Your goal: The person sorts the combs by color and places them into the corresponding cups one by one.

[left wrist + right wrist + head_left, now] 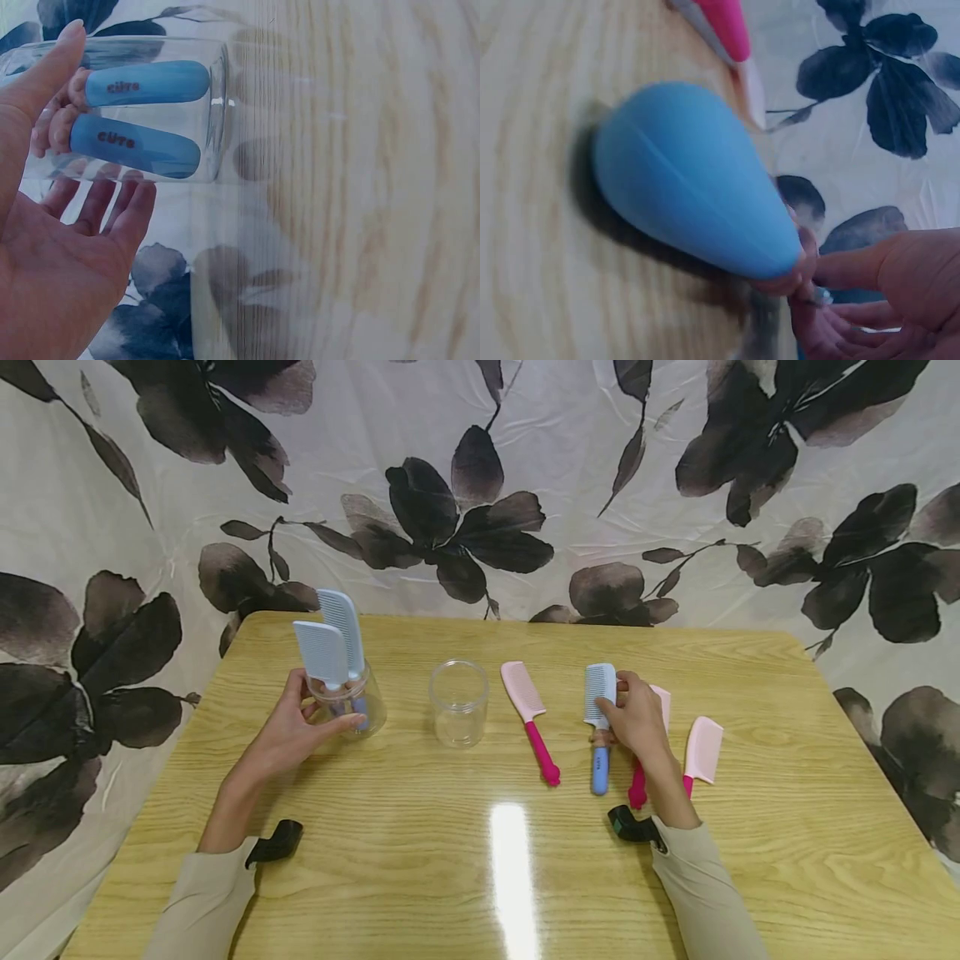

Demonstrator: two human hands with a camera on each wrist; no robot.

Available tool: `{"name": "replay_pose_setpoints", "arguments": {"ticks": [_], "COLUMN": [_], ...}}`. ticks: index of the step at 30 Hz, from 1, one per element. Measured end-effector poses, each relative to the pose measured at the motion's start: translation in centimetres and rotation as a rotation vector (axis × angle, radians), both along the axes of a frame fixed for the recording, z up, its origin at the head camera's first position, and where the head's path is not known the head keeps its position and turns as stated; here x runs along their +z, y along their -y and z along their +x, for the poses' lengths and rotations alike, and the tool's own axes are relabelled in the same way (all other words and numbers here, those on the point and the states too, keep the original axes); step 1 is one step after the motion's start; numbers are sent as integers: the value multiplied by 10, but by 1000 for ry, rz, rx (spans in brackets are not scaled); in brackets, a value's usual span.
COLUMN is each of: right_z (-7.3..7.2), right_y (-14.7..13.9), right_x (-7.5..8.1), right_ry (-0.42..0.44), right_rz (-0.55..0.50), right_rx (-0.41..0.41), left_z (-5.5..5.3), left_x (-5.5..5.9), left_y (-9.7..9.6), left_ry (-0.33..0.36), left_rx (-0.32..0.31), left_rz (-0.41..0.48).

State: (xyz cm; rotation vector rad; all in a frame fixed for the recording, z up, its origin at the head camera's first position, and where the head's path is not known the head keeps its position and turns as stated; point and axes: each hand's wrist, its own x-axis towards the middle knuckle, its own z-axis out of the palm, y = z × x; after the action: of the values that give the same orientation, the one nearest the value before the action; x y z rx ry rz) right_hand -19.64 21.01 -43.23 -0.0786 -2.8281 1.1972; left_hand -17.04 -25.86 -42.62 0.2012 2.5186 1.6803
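Observation:
On the left side, my left hand (281, 745) grips a clear plastic cup (377, 714), thumb on the near side and fingers round the far side. Two light blue combs stand in it, a shorter one (321, 652) and a taller one (342, 622), teeth parts up. Their blue handles (146, 81) show through the wall in the left wrist view. My right hand (637, 714) pinches a third blue comb (600, 770) by its toothed part. Its rounded blue handle (690, 172) points toward me, close over the table.
Another clear cup (459, 727) stands mid-table. A pink comb (542, 752) lies between it and my right hand. A second pink comb (637, 789) lies partly under that hand, and a third (705, 750) lies right of it. Floral cloth (570, 468) hangs behind the wooden table (390, 860).

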Motion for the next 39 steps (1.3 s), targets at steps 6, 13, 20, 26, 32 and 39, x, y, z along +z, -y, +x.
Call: {"name": "replay_pose_setpoints", "arguments": {"ticks": [6,13,20,26,32,39], "right_z": [3,8,14,19,25,29], "right_y": [-2,0,5,13,22,36], "right_x": [10,26,42,56,67,79], "right_ry": [-35,-76,-77,-57,-53,-83], "right_rz": [-49,-97,-213,-324,-364,-404], "right_rx": [-16,5,28,44,73,128], "left_z": [-1,-1,0,-1,-2,-2], "left_x": [-2,-1,0,-1,-2,-1], "left_y": [0,0,0,0,1,0], "left_ry": [-14,-9,-3,-4,-11,-6], "left_rx": [-2,-2,-6,-9,-7,-9], "left_rz": [-3,0,9,16,14,11]}}
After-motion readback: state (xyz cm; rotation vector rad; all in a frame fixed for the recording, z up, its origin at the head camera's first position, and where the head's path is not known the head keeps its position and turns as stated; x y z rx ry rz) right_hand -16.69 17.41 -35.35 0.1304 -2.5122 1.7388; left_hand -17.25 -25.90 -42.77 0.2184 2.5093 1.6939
